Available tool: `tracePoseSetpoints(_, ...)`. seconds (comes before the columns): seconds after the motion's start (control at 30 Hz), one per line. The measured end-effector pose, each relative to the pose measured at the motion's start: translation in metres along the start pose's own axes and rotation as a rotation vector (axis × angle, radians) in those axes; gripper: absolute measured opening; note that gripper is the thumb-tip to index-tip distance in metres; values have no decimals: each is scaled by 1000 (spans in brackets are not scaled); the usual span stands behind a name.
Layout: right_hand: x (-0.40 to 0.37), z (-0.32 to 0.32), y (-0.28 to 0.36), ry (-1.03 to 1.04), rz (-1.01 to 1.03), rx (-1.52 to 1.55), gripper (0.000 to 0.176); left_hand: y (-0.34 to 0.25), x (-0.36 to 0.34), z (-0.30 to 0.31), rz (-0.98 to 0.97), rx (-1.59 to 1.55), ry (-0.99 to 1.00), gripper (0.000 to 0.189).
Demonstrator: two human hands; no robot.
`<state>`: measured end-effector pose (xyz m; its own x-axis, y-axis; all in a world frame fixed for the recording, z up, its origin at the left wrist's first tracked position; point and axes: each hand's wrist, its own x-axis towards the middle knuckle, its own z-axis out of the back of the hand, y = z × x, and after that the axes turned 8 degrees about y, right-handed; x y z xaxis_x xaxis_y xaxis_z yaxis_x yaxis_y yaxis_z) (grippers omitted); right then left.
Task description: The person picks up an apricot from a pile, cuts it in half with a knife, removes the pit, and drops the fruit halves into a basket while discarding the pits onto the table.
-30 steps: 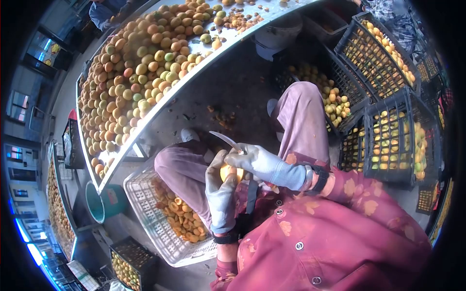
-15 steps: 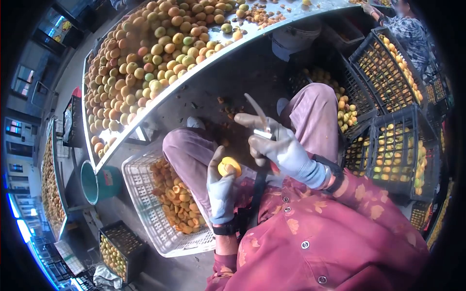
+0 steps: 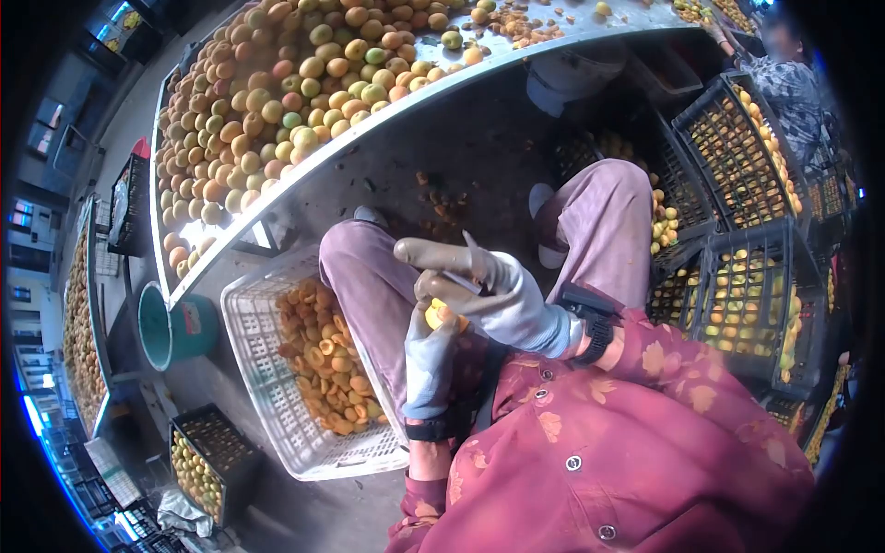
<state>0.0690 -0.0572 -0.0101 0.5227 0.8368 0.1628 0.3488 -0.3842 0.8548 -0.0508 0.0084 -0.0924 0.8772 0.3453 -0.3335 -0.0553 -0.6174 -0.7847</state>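
Observation:
My left hand, in a grey-and-white work glove, is closed around a yellow apricot in front of my lap. Over it reaches my right hand, gloved alike, its fingers touching the fruit or very close to it. A small curved knife is held in the right hand; only a bit of blade shows between the fingers, and its handle is hidden. Beside my left knee a white plastic basket holds many opened apricot halves.
A metal-edged table piled with whole apricots stands ahead. Black crates of fruit are stacked at right, near another person. A green bucket and another black crate are at left.
My right hand has moved left and down from beside the apricot to over it, bringing the knife along. The left hand still holds the apricot and has shifted slightly right.

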Motion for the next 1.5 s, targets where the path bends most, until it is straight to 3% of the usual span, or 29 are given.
tracePoseSetpoints(0.03,-1,0,6,0,-3,-2,34,0,0,-1,1,-4,-1,47)
tracePoseSetpoints(0.1,-5,7,22,107,-6,-721,27,-1,0,-7,-38,-21,-69,44)
tracePoseSetpoints(0.13,-3,15,17,113,244,-1124,29,-3,2,-11,-34,-16,-115,42)
tracePoseSetpoints(0.17,-7,16,21,114,243,-1127,29,4,4,-7,-35,-18,-114,42)
tracePoseSetpoints(0.27,-13,14,32,208,-45,-1442,24,21,13,3,-93,225,-154,41)
tracePoseSetpoints(0.37,-17,27,13,145,75,-1272,22,17,12,-1,-237,280,-90,41)
tracePoseSetpoints(0.4,-16,28,18,129,-7,-1057,23,13,10,-3,-205,251,-100,42)
tracePoseSetpoints(0.6,-23,59,3,151,-143,-971,18,13,8,-9,-183,134,-119,45)
tracePoseSetpoints(0.73,-26,60,0,144,-41,-987,21,6,1,-8,-121,174,-93,46)
tracePoseSetpoints(0.77,-24,62,-1,81,-210,-871,18,2,-1,-11,-79,114,-87,46)
tracePoseSetpoints(0.87,-21,86,-20,41,-342,-664,15,1,-1,-7,-110,245,-72,45)
tracePoseSetpoints(0.97,-30,85,-26,-18,-290,-599,13,1,-2,-7,-123,215,-54,45)
tracePoseSetpoints(1.03,-36,83,-31,-114,-295,-414,11,-1,-3,-8,-142,186,-23,46)
tracePoseSetpoints(1.1,-41,79,-29,-437,-599,242,22,-3,-2,-9,-161,154,11,46)
tracePoseSetpoints(1.13,-45,81,-35,-431,-593,221,31,-3,-2,-9,-155,131,30,47)
tracePoseSetpoints(1.27,-47,79,-36,-444,-565,276,30,-8,-2,-16,-168,161,2,48)
tracePoseSetpoints(1.33,-47,77,-31,-383,-464,173,28,-2,1,-9,-186,172,20,47)
tracePoseSetpoints(1.47,-44,73,-14,-331,-446,66,26,0,3,-6,-163,296,-23,40)
tracePoseSetpoints(1.5,-43,74,-13,-268,-369,-142,26,-1,3,-8,-167,300,-19,40)
